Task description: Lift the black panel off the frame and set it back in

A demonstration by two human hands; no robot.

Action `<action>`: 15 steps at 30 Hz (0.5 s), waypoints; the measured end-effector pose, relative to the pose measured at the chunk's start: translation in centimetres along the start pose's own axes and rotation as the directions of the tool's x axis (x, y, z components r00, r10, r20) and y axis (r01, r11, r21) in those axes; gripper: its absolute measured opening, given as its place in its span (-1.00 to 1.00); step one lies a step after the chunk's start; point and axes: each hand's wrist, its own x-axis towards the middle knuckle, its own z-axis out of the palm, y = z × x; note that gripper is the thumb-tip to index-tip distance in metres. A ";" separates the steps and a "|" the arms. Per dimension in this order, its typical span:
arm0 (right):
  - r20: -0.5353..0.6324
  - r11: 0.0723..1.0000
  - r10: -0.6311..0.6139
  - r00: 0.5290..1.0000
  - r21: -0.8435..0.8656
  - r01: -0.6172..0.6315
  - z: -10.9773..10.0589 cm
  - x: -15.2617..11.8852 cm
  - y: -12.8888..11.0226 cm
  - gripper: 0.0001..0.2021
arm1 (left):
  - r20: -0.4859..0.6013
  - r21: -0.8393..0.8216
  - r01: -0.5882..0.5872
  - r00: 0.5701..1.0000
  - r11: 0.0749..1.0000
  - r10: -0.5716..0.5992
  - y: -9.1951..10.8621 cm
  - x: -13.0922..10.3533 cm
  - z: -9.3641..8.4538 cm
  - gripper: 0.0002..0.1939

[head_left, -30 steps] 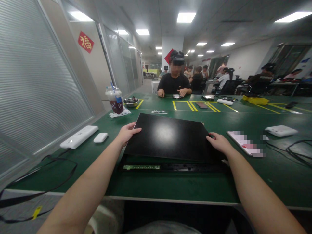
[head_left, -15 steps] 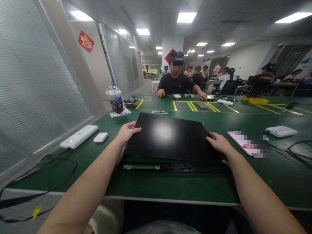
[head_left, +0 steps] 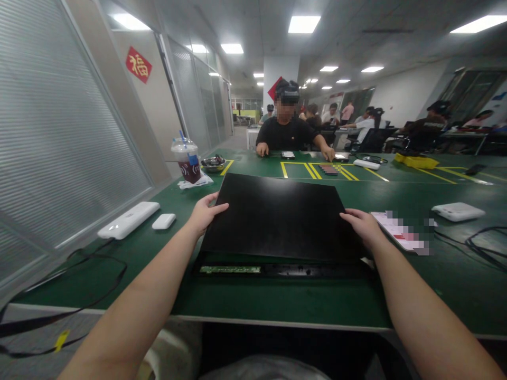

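A thin black rectangular panel [head_left: 277,219], like a display panel, is held up at a slant over the table. My left hand [head_left: 206,212] grips its left edge, thumb on the front face and fingers behind. On the right edge my right hand [head_left: 361,224] pinches it the same way. Along the panel's near edge lies a black strip or frame [head_left: 309,271], which bears a narrow green circuit board [head_left: 230,269]. How the panel meets this strip, and what lies behind the panel, is hidden.
On the green table [head_left: 277,306], a white power bank [head_left: 129,220], a small white case [head_left: 163,221] and a drink cup [head_left: 189,163] stand left. A phone [head_left: 400,232], a white box-like device [head_left: 458,211] and cables [head_left: 483,245] lie right. A co-worker [head_left: 285,132] sits opposite.
The panel's far edge has risen and the panel stands steeper. Its bright reflection has gone from the middle. Small white pieces behind it are now hidden. My right hand has shifted slightly up and right.
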 end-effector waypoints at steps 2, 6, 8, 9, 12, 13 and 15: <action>-0.026 0.983 0.026 0.999 0.183 -0.021 0.0 -0.1 -0.4 -0.66 | -0.005 0.000 -0.030 1.000 1.000 0.030 0.1 0.1 -0.3 -0.35; 0.074 0.878 -0.005 0.997 0.478 -0.031 -0.2 -1.0 -2.0 -0.54 | -0.016 -0.040 -0.086 0.996 0.995 0.086 0.6 0.2 -0.9 -0.40; 0.155 0.854 -0.074 0.985 0.519 -0.017 -0.7 -1.8 -3.0 -0.49 | -0.023 -0.058 -0.063 0.998 0.996 0.062 0.9 0.2 -1.0 -0.41; 0.194 0.856 -0.082 0.978 0.516 -0.031 -1.0 -2.2 -3.4 -0.50 | -0.026 -0.064 -0.048 0.999 0.997 0.046 1.0 0.1 -1.0 -0.41; 0.321 0.851 0.103 0.942 0.462 -0.251 -2.0 -3.2 -4.1 -0.59 | -0.024 -0.070 -0.017 1.000 0.997 0.015 1.0 0.2 -0.9 -0.40; 0.361 0.829 0.172 0.916 0.450 -0.333 -2.2 -3.4 -4.2 -0.62 | -0.024 -0.066 -0.012 1.000 0.998 0.011 0.8 0.2 -0.9 -0.40; 0.420 0.784 0.226 0.879 0.458 -0.420 -2.3 -3.6 -4.3 -0.67 | -0.036 -0.038 0.001 0.999 0.999 -0.002 0.5 0.5 -1.0 -0.42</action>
